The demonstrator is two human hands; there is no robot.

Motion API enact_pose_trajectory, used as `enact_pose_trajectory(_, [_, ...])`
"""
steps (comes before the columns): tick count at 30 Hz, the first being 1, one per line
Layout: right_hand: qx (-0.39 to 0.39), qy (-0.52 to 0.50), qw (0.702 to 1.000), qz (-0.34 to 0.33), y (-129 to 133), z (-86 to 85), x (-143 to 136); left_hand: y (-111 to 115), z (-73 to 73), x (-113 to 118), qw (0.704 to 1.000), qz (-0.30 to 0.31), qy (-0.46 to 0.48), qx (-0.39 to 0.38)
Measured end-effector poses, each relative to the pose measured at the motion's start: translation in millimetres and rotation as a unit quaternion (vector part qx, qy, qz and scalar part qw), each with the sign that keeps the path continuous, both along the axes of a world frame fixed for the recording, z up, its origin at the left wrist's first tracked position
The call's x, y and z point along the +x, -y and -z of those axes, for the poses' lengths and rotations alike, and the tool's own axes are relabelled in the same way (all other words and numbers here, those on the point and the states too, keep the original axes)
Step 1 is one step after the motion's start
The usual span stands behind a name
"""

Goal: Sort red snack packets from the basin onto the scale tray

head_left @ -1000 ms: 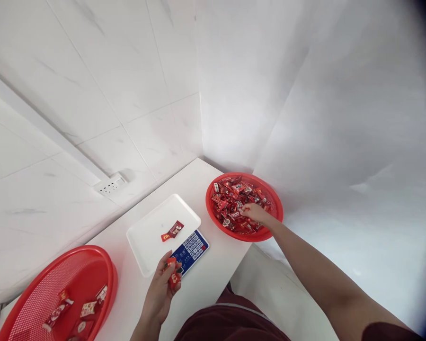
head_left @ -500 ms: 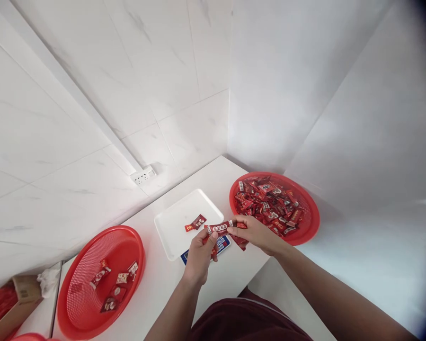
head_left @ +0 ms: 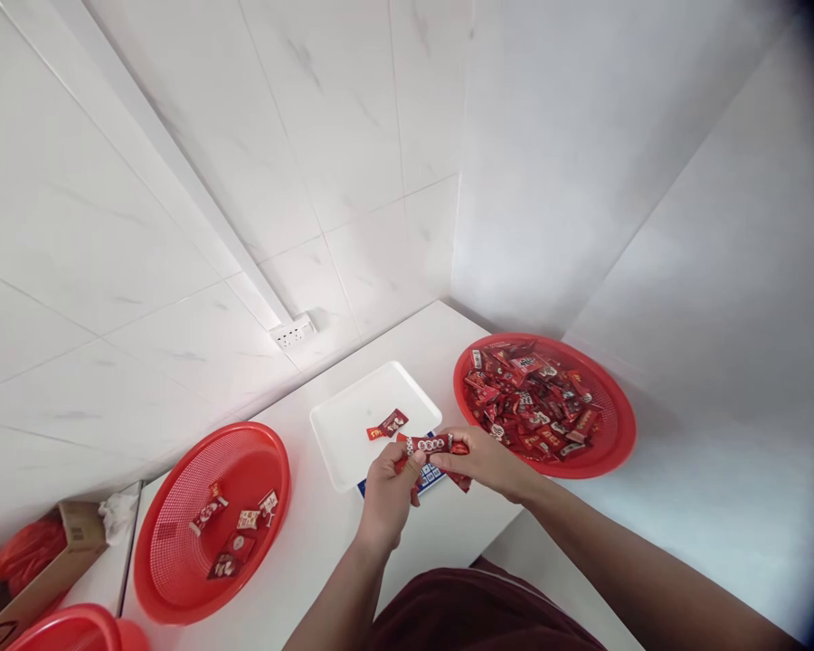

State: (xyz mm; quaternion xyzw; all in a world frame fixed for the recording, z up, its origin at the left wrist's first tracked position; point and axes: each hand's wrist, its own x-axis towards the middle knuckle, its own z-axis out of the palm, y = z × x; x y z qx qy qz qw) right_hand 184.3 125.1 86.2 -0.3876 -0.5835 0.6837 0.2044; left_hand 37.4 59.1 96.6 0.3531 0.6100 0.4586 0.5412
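Observation:
Between my two hands a red wrapped packet (head_left: 430, 445) with pale lettering is stretched out, above the near right edge of a white tray. My left hand (head_left: 392, 488) pinches its left end, with more red wrapping under the fingers. The other end is in my right hand (head_left: 475, 459), which also has red packets beneath its fingers. On the white tray (head_left: 339, 411) lie a dark red packet (head_left: 393, 421) and a small bright red one (head_left: 374, 433). A blue scale keypad (head_left: 431, 472) shows partly under my hands.
A red basket (head_left: 620, 434) full of red packets stands at the right. Another red basket (head_left: 156, 565) at the left holds several packets. Farther left are a cardboard box (head_left: 85, 533) and a red container (head_left: 74, 624). A power socket (head_left: 294, 332) is on the wall.
The view has shifted, so the tray, baskets and socket appear farther right. My hands still hold the packet, with the fingers slightly closer together.

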Motion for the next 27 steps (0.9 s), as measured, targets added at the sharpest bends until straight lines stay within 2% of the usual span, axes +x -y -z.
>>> enact_pose_trajectory(5, [0.003,-0.015,1.0,0.024,1.6,0.4,-3.2,-0.1,-4.3,-2.0,0.998,0.007,-0.056,0.009])
enact_pose_trajectory(9, [0.017,-0.014,1.0,0.008,2.4,-6.2,-5.4,-0.2,-5.4,-2.1,1.0,-0.006,-0.016,0.019])
enact_pose_trajectory(13, [-0.04,-0.034,0.999,0.005,4.1,-10.7,-4.6,0.1,-1.8,-3.9,0.999,-0.046,0.003,0.021])
enact_pose_trajectory(20, [-0.064,-0.029,0.997,0.028,3.0,-17.1,-0.2,1.1,0.5,-7.6,0.992,-0.049,-0.103,0.056])
enact_pose_trajectory(27, [-0.093,-0.035,0.994,0.036,4.2,-18.0,-2.0,3.3,2.1,-5.3,0.997,-0.029,-0.051,0.044])
